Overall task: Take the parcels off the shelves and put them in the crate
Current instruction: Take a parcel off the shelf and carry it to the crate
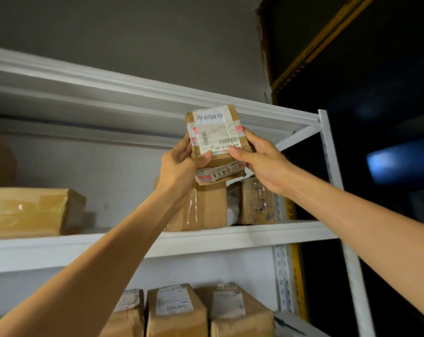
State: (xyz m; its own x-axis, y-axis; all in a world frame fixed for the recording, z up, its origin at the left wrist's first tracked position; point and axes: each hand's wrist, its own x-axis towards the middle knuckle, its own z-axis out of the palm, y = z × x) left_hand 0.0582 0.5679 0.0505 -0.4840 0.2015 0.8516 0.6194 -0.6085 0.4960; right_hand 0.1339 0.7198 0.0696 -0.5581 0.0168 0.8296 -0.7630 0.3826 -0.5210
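Gripping a small labelled parcel (215, 135) in left hand (181, 164) and right hand (262, 161), before the white shelves (242, 235)

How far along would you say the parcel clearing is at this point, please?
Done: cannot tell; no crate is in view. In hand: the left hand and right hand grip one small labelled parcel. Left: plenty, a taped box and at least two more parcels on the middle shelf, plus three boxes lower down.
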